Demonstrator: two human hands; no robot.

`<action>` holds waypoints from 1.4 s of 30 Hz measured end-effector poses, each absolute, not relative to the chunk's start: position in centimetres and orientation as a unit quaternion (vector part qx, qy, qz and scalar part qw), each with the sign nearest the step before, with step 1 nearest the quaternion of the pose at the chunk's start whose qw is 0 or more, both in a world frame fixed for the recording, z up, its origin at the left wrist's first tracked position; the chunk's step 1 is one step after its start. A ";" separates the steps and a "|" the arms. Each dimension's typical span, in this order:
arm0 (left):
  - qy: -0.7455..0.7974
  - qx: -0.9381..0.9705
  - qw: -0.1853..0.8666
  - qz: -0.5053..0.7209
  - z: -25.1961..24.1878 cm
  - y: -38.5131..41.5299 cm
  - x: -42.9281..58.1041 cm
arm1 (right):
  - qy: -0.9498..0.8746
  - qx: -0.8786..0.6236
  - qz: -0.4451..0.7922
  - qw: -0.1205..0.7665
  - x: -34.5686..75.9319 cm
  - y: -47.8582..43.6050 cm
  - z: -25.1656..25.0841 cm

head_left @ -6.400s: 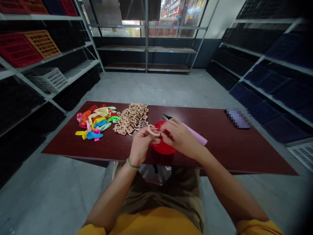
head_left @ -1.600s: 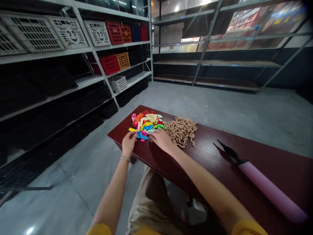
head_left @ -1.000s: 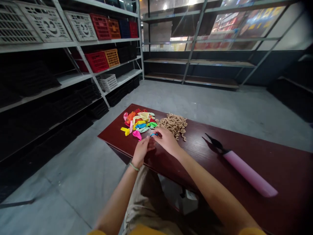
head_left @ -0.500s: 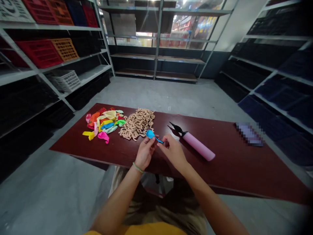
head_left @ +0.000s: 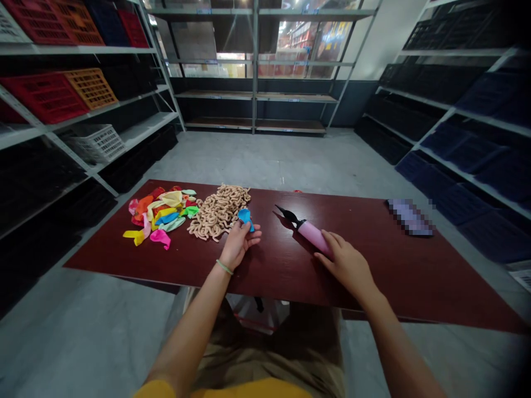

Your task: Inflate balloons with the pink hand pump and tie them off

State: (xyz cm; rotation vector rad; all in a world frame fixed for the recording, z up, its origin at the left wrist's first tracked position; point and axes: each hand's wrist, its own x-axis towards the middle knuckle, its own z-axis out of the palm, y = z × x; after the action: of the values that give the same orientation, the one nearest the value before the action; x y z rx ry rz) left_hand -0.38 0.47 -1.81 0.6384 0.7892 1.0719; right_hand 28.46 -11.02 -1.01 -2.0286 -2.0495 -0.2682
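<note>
A limp blue balloon [head_left: 245, 217] is pinched between the thumb and forefinger of my left hand [head_left: 238, 243], whose other fingers stretch out to the right. My right hand [head_left: 346, 262] has its fingers and thumb around the rear of a pink balloon pump [head_left: 314, 237]. The pump lies on the table, and its black nozzle [head_left: 288, 214] points to the back left. Left of my left hand is a heap of beige, curled, worm-like pieces [head_left: 219, 209]. Farther left lies a pile of uninflated balloons [head_left: 164, 213] in several colours.
The dark red table [head_left: 398, 282] stretches far to the right, where a blurred-out flat object [head_left: 410, 217] lies. Shelves with crates [head_left: 41, 97] stand at the left. More shelving [head_left: 255, 97] is at the back, and dark bins [head_left: 464, 143] line the right.
My right hand has let go of the blue balloon and moved right onto the pump. My left hand still holds the balloon. The view has shifted slightly.
</note>
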 end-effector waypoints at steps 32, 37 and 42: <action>0.269 0.167 0.643 0.697 -0.1 0.5 -5.1 | -0.785 -0.582 -0.019 0.210 14.8 -13.2 -0.7; 0.235 0.153 0.664 0.693 -0.2 0.0 -4.2 | -0.782 -0.584 0.011 0.217 13.1 -12.3 -0.8; 0.258 0.134 0.645 0.706 -0.5 1.2 -4.8 | -0.788 -0.582 0.006 0.202 11.2 -10.8 -1.5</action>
State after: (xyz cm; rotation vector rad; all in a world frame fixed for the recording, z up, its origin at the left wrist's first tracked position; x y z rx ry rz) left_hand -4.83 1.19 -0.53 0.3050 0.5862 1.6078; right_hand 11.20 -10.77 -1.48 -1.6249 -2.2008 0.0156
